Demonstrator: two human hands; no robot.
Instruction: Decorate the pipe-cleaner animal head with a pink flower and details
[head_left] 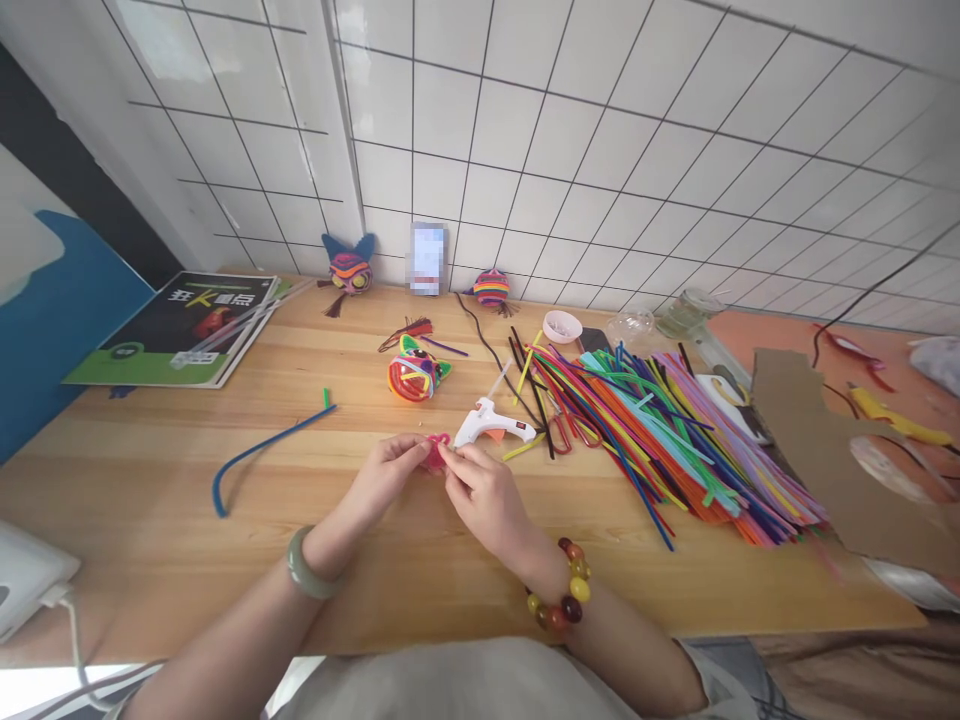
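Note:
Between my two hands is a small bright pink looped piece (435, 452), which looks like a bent pipe cleaner. My left hand (391, 470) pinches its left side with thumb and finger. On the other side, my right hand (484, 492) pinches it too, and the fingers hide part of its shape. Just beyond my right hand lies a white hot glue gun (491, 425) with a glue stick in its back. A multicoloured ball-shaped figure with ears (416, 375) sits a little farther back.
Many coloured pipe cleaners (667, 430) spread over the right of the table, with red-handled scissors (574, 430) beside them. A blue pipe cleaner (262, 455) lies at left, near books (180, 325). Along the wall stand a phone (427, 260) and two figures (349, 268). Cardboard (795, 450) lies far right.

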